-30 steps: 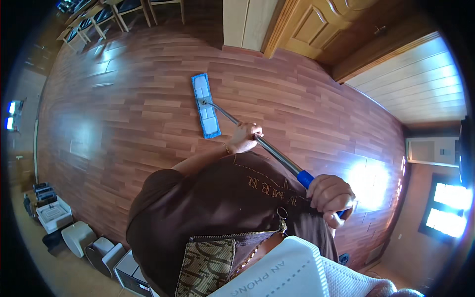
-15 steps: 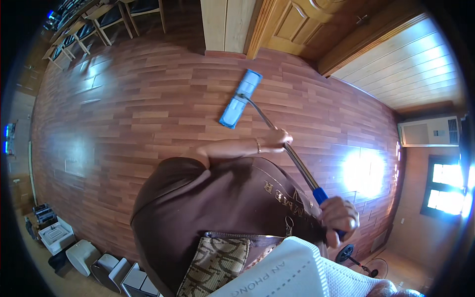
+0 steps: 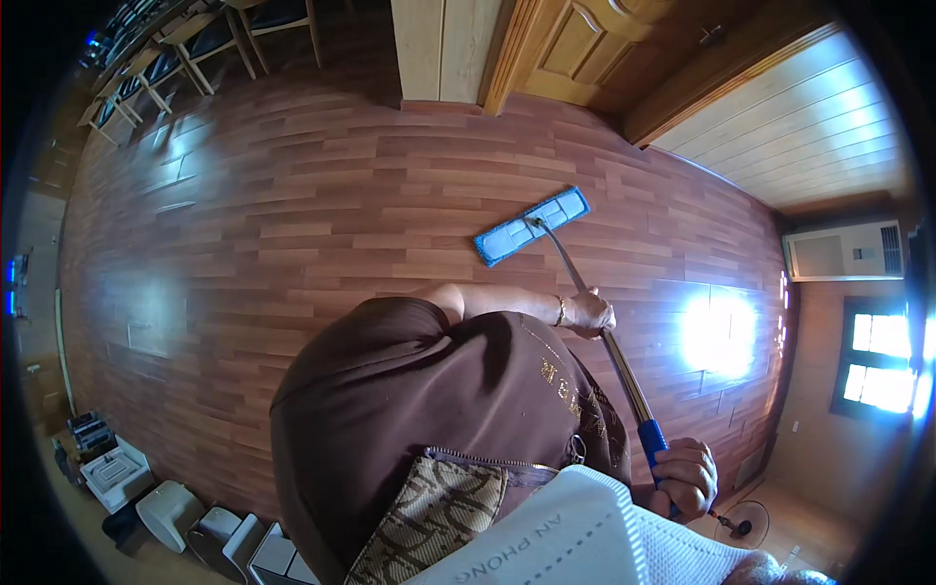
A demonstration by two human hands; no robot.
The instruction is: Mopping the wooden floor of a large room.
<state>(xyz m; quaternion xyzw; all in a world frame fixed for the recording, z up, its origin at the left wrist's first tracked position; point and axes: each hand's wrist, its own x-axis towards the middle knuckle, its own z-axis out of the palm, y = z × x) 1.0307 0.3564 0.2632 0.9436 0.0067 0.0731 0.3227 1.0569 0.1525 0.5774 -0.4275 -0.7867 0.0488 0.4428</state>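
A flat mop with a blue rectangular head (image 3: 532,225) lies on the wooden floor in front of me, the head slanting up toward the right. From its centre a metal pole (image 3: 624,375) runs back to a blue grip (image 3: 651,439). My left hand (image 3: 590,312), a gold bracelet at the wrist, is closed around the middle of the pole. Lower right, my right hand (image 3: 685,478) wraps its fingers around the blue grip at the pole's upper end. My brown shirt and a patterned bag flap (image 3: 434,507) fill the lower middle.
Wooden chairs (image 3: 200,49) line the far left. A pale pillar (image 3: 439,54) and a panelled wooden door (image 3: 585,49) stand ahead. White appliances (image 3: 171,512) sit at the lower left, a fan (image 3: 743,526) at the lower right. Sunlight glares off the floor (image 3: 341,205) at right.
The mop head has swept right and slightly toward me, turning from steep to more level. My left hand moved right and nearer with the pole; my right hand shifted slightly nearer.
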